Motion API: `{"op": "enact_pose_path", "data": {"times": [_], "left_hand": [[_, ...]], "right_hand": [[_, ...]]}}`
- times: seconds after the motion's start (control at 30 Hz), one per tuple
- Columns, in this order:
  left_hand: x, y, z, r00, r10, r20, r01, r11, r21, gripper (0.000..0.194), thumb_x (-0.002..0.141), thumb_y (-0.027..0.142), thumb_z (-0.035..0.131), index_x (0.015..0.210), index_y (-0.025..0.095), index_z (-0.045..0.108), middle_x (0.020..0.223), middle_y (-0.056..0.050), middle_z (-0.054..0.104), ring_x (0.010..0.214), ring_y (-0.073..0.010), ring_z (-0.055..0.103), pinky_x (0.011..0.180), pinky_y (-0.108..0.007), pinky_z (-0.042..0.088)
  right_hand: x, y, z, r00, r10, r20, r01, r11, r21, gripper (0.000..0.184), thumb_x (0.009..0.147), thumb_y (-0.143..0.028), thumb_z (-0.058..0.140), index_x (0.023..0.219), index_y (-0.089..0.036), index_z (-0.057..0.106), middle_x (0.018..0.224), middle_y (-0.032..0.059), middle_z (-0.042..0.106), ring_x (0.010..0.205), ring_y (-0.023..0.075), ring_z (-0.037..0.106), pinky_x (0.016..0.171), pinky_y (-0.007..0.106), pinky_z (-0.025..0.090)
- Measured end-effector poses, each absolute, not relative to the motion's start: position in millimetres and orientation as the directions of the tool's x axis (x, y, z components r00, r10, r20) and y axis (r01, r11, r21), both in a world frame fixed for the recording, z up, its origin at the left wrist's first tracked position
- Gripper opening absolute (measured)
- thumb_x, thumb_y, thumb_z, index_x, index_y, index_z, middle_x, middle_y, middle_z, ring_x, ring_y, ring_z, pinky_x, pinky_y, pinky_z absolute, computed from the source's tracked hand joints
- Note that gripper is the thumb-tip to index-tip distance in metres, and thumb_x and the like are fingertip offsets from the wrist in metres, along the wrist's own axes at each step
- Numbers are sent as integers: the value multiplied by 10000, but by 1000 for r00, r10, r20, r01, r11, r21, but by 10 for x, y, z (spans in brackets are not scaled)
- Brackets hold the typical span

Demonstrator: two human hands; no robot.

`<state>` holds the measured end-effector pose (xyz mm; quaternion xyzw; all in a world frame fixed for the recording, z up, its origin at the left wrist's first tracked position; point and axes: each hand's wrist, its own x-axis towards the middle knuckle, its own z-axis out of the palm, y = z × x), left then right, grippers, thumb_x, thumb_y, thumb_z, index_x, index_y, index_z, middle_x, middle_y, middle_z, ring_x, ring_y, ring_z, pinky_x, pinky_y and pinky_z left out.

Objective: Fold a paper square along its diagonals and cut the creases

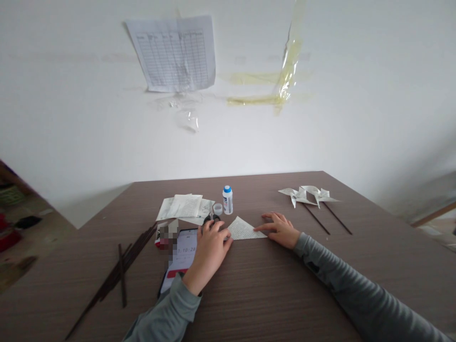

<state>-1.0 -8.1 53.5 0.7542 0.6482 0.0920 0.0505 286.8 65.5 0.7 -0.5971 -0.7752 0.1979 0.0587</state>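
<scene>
The folded paper triangle [244,229] lies flat between my hands. My right fingers [274,227], spread and unclenched, touch its tip. My left hand [210,247] curls at its other corner, beside the scissors handles [212,219]; I cannot tell whether it grips anything.

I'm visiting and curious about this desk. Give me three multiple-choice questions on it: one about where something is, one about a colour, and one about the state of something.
What lies between the left hand and the right hand?
A. a mug
B. a folded paper triangle
C. a ruler

What colour is the cap of the white bottle?
A. red
B. green
C. blue

The phone under the left hand shows:
A. a lit screen
B. a dark screen
C. its back

B: the paper sits between the hands.
C: the cap is plainly blue.
A: digits show on its bright display.
</scene>
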Motion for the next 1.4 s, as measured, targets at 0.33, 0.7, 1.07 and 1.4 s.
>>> {"op": "enact_pose_path", "data": {"times": [0.33, 0.7, 1.07, 1.4], "left_hand": [[98, -99, 516, 194, 975, 111, 954, -214, 211, 112, 1176, 278, 846, 1206, 289, 953, 1675, -115, 901, 1630, -436, 766, 1462, -714, 553], [190, -105, 513, 114, 985, 129, 969, -139, 203, 249, 1153, 361, 894, 1380, 278, 951, 1853, -203, 767, 1719, -493, 716, 1488, -774, 527], [117, -71, 656, 82, 996, 42, 957, -90, 277, 550, 1103, 192, 905, 1638, 318, 897, 2022, -213, 595, 1897, -543, 537, 1540, -881, 419], [-106, -103, 671, 85, 996, -36, 974, -76, 212, 562, 1168, 244, 818, 1704, 411, 840, 2092, -142, 515, 1954, -515, 449, 1528, -928, 389]], "right_hand": [[2482, 393, 155, -252, 967, 36, 874, 243, -420, 326, 1099, -511, 966, 1360, -317, 969, 1788, 158, 756, 1835, 495, 517, 1472, 722, 482], [2242, 319, 199, -142, 990, -15, 916, 126, -381, 426, 1080, -658, 993, 1322, -328, 875, 1772, 161, 727, 1810, 487, 549, 1544, 691, 372], [2312, 395, 236, -138, 987, -80, 896, 91, -434, 402, 1013, -530, 1033, 1362, -379, 906, 1815, 103, 691, 1845, 473, 512, 1545, 696, 360], [2565, 466, 375, -124, 976, -179, 916, 43, -399, 469, 985, -457, 1005, 1445, -423, 922, 1919, 77, 634, 1906, 500, 446, 1535, 738, 397]]}}
